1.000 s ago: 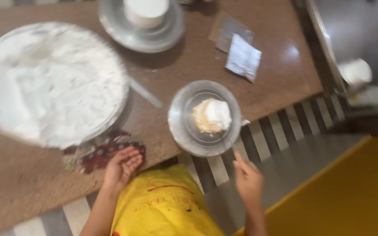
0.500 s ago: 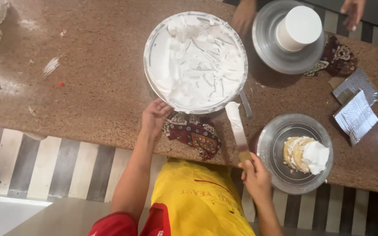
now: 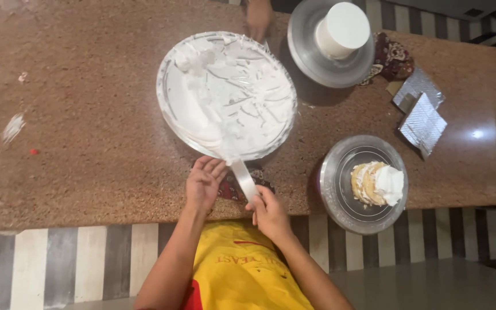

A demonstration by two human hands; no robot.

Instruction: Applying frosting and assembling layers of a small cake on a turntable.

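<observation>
The right hand (image 3: 269, 213) closes around the handle of a white spatula (image 3: 242, 178), its blade reaching up into the near edge of a large round bowl (image 3: 170, 69) smeared with white cream. The left hand (image 3: 204, 182) rests with fingers loosely curled at the bowl's near rim, over a patterned cloth (image 3: 232, 189), holding nothing that can be seen. Two metal turntables stand on the brown stone counter (image 3: 87, 132): one (image 3: 340, 189) to the right carries a small, partly creamed cake (image 3: 377, 183), the other (image 3: 305, 51) beyond it holds a smooth white cake (image 3: 343, 28). Two silver cake boards (image 3: 423, 109) lie at the counter's right end beside a second patterned cloth (image 3: 394, 57). Another person's hand (image 3: 258, 17) touches the bowl's far rim.
</observation>
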